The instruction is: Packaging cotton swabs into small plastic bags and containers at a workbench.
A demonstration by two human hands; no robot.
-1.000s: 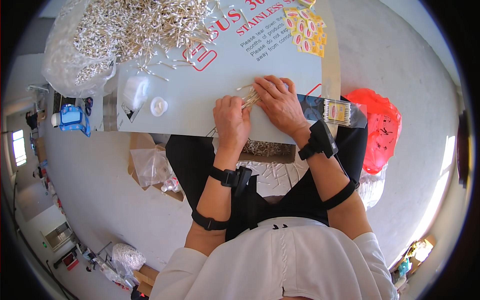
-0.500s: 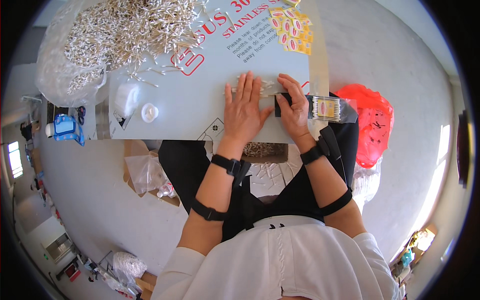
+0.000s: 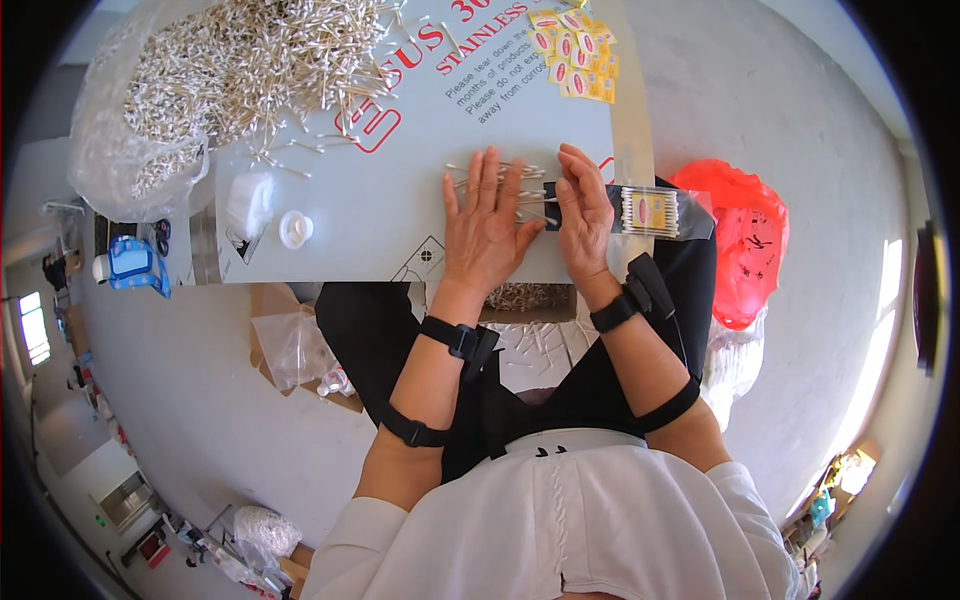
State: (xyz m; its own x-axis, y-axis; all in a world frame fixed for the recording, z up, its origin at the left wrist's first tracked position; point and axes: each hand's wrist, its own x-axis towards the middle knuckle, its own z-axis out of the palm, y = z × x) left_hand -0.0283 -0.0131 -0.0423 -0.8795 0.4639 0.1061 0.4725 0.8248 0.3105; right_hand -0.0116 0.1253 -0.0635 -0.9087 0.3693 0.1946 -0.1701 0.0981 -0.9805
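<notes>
My left hand (image 3: 484, 232) lies palm down on the table, fingers spread over a small group of loose cotton swabs (image 3: 533, 196). The swabs show between and beside its fingers; some are hidden beneath. Across from it, my right hand (image 3: 585, 218) rests on edge with its fingers stretched out, over a flat dark strip (image 3: 552, 206). Just right of that hand, a clear plastic sleeve (image 3: 696, 216) holds a row of swabs with a yellow card (image 3: 655, 212) among them. The sleeve reaches past the table's right edge.
A large heap of swabs (image 3: 250, 70) spills from a clear bag (image 3: 90, 165) at the far left. Yellow cards (image 3: 580, 60) lie at the far right. A white round lid (image 3: 296, 229) sits left of my hands. A red bag (image 3: 740, 240) stands right, an open box of swabs (image 3: 530, 300) below.
My left hand has shifted slightly left, and its fingers have spread more over the swabs. The right thumb has drawn closer to its fingers.
</notes>
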